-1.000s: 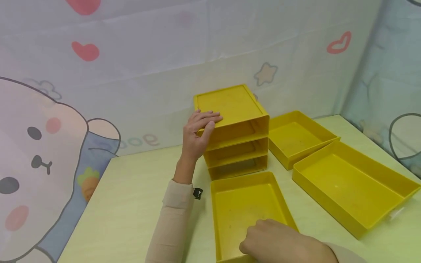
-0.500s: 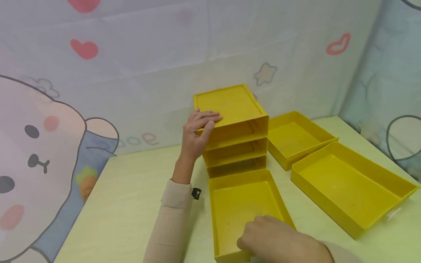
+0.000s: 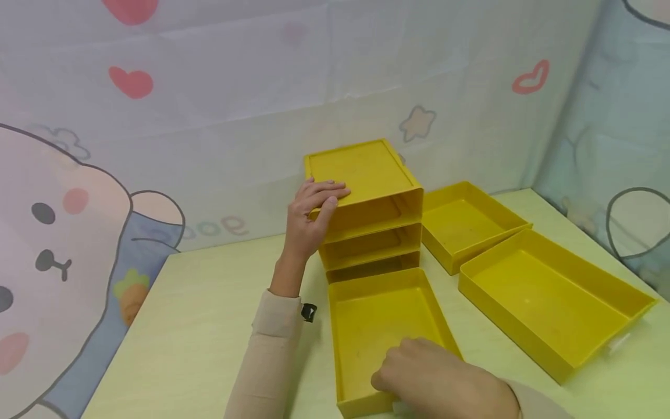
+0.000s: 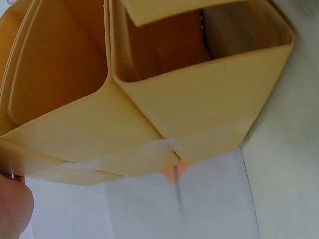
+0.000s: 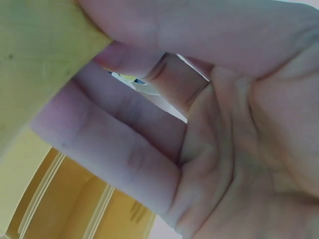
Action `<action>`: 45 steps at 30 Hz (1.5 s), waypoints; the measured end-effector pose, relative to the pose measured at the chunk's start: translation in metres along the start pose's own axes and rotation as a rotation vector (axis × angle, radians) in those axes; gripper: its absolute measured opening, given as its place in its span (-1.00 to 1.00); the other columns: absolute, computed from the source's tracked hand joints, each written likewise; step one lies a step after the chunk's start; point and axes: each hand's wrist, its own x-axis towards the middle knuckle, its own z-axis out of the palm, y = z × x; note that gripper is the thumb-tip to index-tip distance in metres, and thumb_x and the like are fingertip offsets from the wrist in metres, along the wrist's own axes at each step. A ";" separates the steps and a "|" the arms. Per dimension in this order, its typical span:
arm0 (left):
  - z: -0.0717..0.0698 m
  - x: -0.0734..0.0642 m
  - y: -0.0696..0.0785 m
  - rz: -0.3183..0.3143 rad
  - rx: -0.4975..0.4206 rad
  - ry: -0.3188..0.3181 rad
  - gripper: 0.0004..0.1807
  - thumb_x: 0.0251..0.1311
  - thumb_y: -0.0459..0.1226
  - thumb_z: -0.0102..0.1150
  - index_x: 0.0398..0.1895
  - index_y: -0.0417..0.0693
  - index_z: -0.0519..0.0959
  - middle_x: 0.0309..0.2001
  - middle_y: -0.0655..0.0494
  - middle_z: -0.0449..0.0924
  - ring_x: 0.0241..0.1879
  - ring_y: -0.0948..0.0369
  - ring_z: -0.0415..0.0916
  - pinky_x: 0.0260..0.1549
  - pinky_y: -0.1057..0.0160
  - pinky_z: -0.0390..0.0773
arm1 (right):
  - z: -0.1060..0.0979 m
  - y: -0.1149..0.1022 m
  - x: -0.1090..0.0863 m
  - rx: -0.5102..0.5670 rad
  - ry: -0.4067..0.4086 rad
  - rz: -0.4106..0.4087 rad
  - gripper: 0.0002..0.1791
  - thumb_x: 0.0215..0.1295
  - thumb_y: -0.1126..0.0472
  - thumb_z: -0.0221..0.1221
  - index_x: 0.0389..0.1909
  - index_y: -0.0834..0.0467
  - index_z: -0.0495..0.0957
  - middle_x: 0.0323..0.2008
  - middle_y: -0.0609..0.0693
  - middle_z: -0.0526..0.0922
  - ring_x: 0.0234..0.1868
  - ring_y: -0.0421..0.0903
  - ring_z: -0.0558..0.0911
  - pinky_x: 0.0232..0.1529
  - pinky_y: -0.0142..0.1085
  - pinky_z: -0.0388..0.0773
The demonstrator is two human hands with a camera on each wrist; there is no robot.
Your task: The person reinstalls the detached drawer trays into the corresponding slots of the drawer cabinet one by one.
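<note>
A yellow drawer cabinet [image 3: 363,169] with open-fronted compartments, one above another, stands against the backdrop in the head view. My left hand [image 3: 309,221] rests on its top left front corner, fingers stretched over the top and thumb along the front edge. In front of the lowest compartment lies a shallow yellow drawer [image 3: 379,320], its far end right at that opening. My right hand [image 3: 429,372] grips the drawer's near wall with curled fingers. In the right wrist view, thumb and fingers [image 5: 114,129] close about the yellow edge. The left wrist view shows the cabinet's side [image 4: 199,99] with clear tape across it.
Two more yellow drawers lie on the pale table [image 3: 220,302] at right: a rear drawer [image 3: 463,221] beside the cabinet and a nearer drawer [image 3: 549,297] touching or overlapping its corner. A printed cloth backdrop [image 3: 251,116] hangs close behind.
My right hand has moved the gripped drawer slightly forward, so its far end now overlaps the lowest opening. My left hand stays on the cabinet top. The head view has shifted a little.
</note>
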 end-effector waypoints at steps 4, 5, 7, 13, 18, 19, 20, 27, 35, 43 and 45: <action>0.001 -0.003 0.000 -0.006 0.011 -0.007 -0.70 0.50 -0.33 0.09 -0.01 -0.18 0.82 0.06 -0.14 0.79 0.19 -0.10 0.60 0.60 -0.16 0.11 | 0.001 0.001 0.000 -0.006 0.014 -0.005 -0.63 0.17 0.29 0.35 -0.67 -0.11 0.45 -0.71 -0.33 0.17 -0.66 -0.35 0.20 -0.60 -0.46 0.10; 0.001 -0.003 0.001 -0.007 0.015 -0.011 -0.70 0.50 -0.32 0.08 -0.01 -0.17 0.82 0.06 -0.14 0.79 0.19 -0.09 0.60 0.59 -0.17 0.11 | 0.002 0.001 0.001 0.006 0.006 0.001 -0.64 0.18 0.28 0.35 -0.68 -0.11 0.45 -0.71 -0.32 0.17 -0.67 -0.35 0.20 -0.60 -0.47 0.11; 0.000 -0.004 0.001 -0.008 0.011 -0.017 -0.70 0.50 -0.33 0.08 -0.01 -0.18 0.82 0.06 -0.14 0.79 0.19 -0.10 0.60 0.59 -0.17 0.11 | 0.002 0.001 0.001 0.025 -0.001 0.012 -0.64 0.20 0.26 0.35 -0.68 -0.11 0.46 -0.71 -0.33 0.18 -0.67 -0.36 0.21 -0.60 -0.47 0.11; -0.001 0.000 0.000 -0.008 -0.008 -0.014 -0.71 0.50 -0.34 0.09 0.00 -0.17 0.82 0.07 -0.14 0.78 0.21 -0.08 0.59 0.61 -0.15 0.08 | 0.002 0.003 0.003 -0.064 0.090 -0.042 -0.63 0.13 0.34 0.34 -0.69 -0.11 0.46 -0.71 -0.33 0.17 -0.67 -0.37 0.18 -0.62 -0.49 0.08; -0.001 0.002 0.000 -0.007 -0.009 -0.018 -0.70 0.50 -0.34 0.09 0.00 -0.17 0.82 0.07 -0.13 0.78 0.22 -0.08 0.57 0.60 -0.13 0.10 | 0.001 0.006 0.003 -0.037 0.093 -0.010 -0.58 0.08 0.41 0.33 -0.71 -0.12 0.43 -0.71 -0.33 0.16 -0.67 -0.35 0.18 -0.61 -0.47 0.08; -0.001 0.001 0.000 -0.007 -0.011 -0.020 -0.70 0.50 -0.34 0.09 0.01 -0.17 0.82 0.07 -0.13 0.78 0.22 -0.08 0.57 0.60 -0.13 0.10 | 0.001 0.006 0.003 -0.031 0.096 -0.005 -0.57 0.07 0.43 0.32 -0.72 -0.12 0.42 -0.71 -0.32 0.14 -0.67 -0.35 0.17 -0.61 -0.47 0.07; 0.000 0.001 0.000 -0.006 -0.014 -0.022 -0.70 0.50 -0.34 0.09 0.01 -0.17 0.82 0.08 -0.14 0.78 0.22 -0.08 0.57 0.60 -0.14 0.10 | 0.000 0.007 0.003 -0.022 0.094 0.000 -0.56 0.07 0.46 0.31 -0.72 -0.11 0.42 -0.71 -0.32 0.12 -0.67 -0.34 0.16 -0.61 -0.46 0.06; -0.001 0.001 0.000 0.001 -0.001 -0.020 -0.70 0.49 -0.35 0.09 0.01 -0.16 0.82 0.08 -0.15 0.77 0.21 -0.10 0.56 0.57 -0.20 0.12 | -0.002 0.012 0.005 0.000 0.109 -0.015 -0.51 0.04 0.58 0.23 -0.73 -0.09 0.40 -0.69 -0.30 0.03 -0.65 -0.34 0.09 -0.61 -0.46 0.00; -0.002 0.004 0.002 0.004 0.003 -0.030 -0.69 0.52 -0.29 0.08 0.01 -0.17 0.81 0.09 -0.15 0.76 0.22 -0.09 0.56 0.59 -0.16 0.11 | -0.004 0.016 0.007 0.002 0.124 -0.021 -0.46 0.01 0.61 0.22 -0.73 -0.08 0.31 -0.65 -0.29 -0.04 -0.62 -0.33 0.02 -0.60 -0.45 -0.03; -0.005 0.004 0.004 -0.013 0.002 -0.044 -0.63 0.57 -0.18 0.05 0.02 -0.19 0.80 0.10 -0.14 0.76 0.23 -0.05 0.55 0.59 -0.13 0.13 | -0.003 0.016 0.007 -0.017 0.138 -0.038 -0.42 -0.02 0.62 0.23 -0.72 -0.10 0.24 -0.63 -0.28 -0.08 -0.62 -0.31 -0.02 -0.60 -0.43 -0.06; -0.005 0.003 0.003 -0.010 -0.003 -0.042 -0.66 0.56 -0.22 0.06 0.02 -0.18 0.81 0.10 -0.14 0.76 0.22 -0.06 0.55 0.58 -0.13 0.14 | -0.003 0.016 0.006 -0.032 0.141 -0.044 -0.43 -0.03 0.61 0.24 -0.72 -0.11 0.26 -0.64 -0.29 -0.06 -0.63 -0.32 0.00 -0.62 -0.44 -0.05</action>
